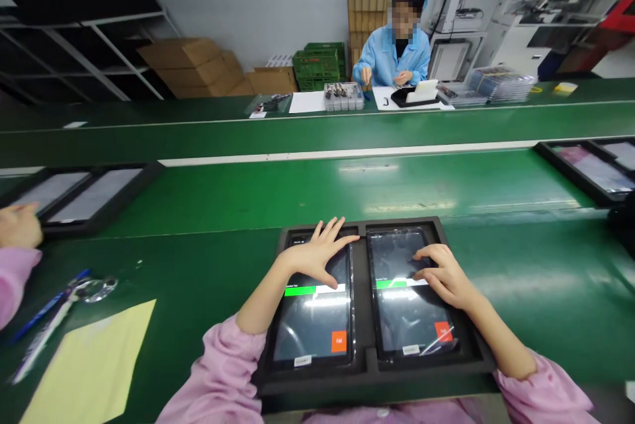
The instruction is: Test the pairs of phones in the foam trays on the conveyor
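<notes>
Two tablets lie side by side in a black foam tray point(367, 338) in front of me. My left hand point(317, 255) is spread, fingers apart, over the upper part of the left tablet point(310, 325). My right hand point(444, 276) hovers at or touches the right tablet point(409, 318), its thumb and fingers apart and bent, holding nothing. Both screens show a green and white bar and an orange-red box marked "Fail". A small white label sits at the bottom of each tablet. Whether the fingertips press the glass I cannot tell.
Another tray point(99, 212) stands at left, beside another person's hand point(20, 225). Pens point(47, 318) and yellow paper point(94, 364) lie on the green bench. A third tray point(590, 169) is at right. Across the belt point(307, 192) sits a co-worker point(391, 57) behind a parts box point(343, 96).
</notes>
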{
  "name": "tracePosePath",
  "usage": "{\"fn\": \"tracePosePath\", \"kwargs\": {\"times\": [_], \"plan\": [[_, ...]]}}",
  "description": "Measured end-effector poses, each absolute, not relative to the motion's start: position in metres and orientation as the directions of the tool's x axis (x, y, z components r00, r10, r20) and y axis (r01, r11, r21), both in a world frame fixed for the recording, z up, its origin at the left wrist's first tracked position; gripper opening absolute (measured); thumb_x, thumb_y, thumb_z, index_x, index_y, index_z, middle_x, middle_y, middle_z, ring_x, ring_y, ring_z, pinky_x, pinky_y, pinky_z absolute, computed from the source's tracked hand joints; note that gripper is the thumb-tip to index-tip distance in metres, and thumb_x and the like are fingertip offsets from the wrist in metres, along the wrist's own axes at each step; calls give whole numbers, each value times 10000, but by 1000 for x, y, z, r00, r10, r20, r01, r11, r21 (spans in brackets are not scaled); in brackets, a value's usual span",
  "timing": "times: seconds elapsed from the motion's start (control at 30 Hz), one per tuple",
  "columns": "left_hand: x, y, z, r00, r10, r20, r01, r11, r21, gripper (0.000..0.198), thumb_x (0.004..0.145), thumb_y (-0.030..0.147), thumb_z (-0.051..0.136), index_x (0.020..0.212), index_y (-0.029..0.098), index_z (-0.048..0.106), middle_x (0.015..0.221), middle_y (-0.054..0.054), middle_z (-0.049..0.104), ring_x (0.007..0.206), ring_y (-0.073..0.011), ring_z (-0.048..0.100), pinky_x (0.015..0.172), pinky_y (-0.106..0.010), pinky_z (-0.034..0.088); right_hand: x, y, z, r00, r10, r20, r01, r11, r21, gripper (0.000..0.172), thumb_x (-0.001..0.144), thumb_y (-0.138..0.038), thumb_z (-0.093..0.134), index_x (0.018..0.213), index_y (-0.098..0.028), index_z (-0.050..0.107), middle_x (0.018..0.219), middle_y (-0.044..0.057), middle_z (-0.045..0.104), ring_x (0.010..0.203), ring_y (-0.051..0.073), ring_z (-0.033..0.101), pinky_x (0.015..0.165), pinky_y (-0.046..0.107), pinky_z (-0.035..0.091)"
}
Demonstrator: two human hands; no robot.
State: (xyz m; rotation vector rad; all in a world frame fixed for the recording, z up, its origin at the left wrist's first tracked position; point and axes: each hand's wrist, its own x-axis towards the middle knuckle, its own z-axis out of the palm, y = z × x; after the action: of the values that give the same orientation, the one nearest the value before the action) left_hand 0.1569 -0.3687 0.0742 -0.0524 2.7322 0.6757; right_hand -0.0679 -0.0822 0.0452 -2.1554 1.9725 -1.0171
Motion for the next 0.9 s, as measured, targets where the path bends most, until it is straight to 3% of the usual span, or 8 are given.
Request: {"fn": "tracePosePath", "kwargs": {"times": [0.13,0.23,0.3,0.4,0.5,0.6,0.8,0.9], "plan": [[158,-363,71,-946,2,-323,-131,911,391,1224,614,426,911,1562,265,155,1585,-213,-228,1425,-470,-244,1119,-733,-59,-68,-83,52,-9,-908,418,-884,-188,-428,464,959,-272,359,730,-248,762,1108,75,608,1014,251,530,913,444,386],[159,-367,71,-952,34,-304,-110,890,443,1054,647,418,885,1484,220,276,1596,-234,-177,1436,-447,-239,1124,-723,-69,-67,-80,54,-62,-909,411,-913,-114,-391,435,908,-246,384,691,-256,761,1106,67,625,1007,256,532,914,453,374],[159,-371,73,-948,78,-308,-94,858,506,860,707,453,836,1390,214,370,1606,-224,-149,1447,-428,-229,1131,-711,-71,-68,-78,52,-196,-866,460,-929,13,-371,446,924,-255,376,686,-256,753,1052,70,631,980,254,535,905,446,374],[158,-372,75,-935,86,-344,-109,853,510,616,758,379,803,1271,248,489,1604,-144,-228,1437,-418,-263,1131,-699,-91,-70,-77,47,-465,-712,526,-883,336,-327,443,957,-302,391,675,-213,721,1011,100,613,955,268,530,861,437,380],[157,-367,74,-934,68,-350,-120,864,488,516,745,373,828,1181,266,575,1580,-60,-316,1415,-445,-296,1117,-709,-110,-72,-79,40,-607,-660,443,-789,565,-241,319,899,-288,488,700,-183,714,1100,133,571,1007,305,500,859,450,377],[155,-362,72,-946,38,-321,-135,855,501,450,776,453,803,1134,261,608,1596,-30,-291,1424,-456,-278,1116,-717,-104,-75,-79,32,-605,-724,330,-795,574,-197,188,803,-185,544,734,-184,719,1153,128,531,1054,310,484,887,449,374],[150,-350,75,-947,-61,-317,-216,848,483,187,947,399,595,1053,254,648,1629,0,-166,1464,-431,-201,1146,-685,-99,-80,-76,25,-617,-728,298,-786,552,-278,241,745,-122,507,757,-204,733,1159,119,491,1076,317,472,862,452,407],[149,-348,75,-949,-92,-302,-236,843,483,234,1007,342,440,1033,251,655,1632,10,-92,1478,-421,-153,1152,-685,-87,-80,-75,25,-627,-721,295,-777,556,-295,249,769,-125,499,754,-208,734,1182,118,480,1089,333,457,872,487,418]]}}
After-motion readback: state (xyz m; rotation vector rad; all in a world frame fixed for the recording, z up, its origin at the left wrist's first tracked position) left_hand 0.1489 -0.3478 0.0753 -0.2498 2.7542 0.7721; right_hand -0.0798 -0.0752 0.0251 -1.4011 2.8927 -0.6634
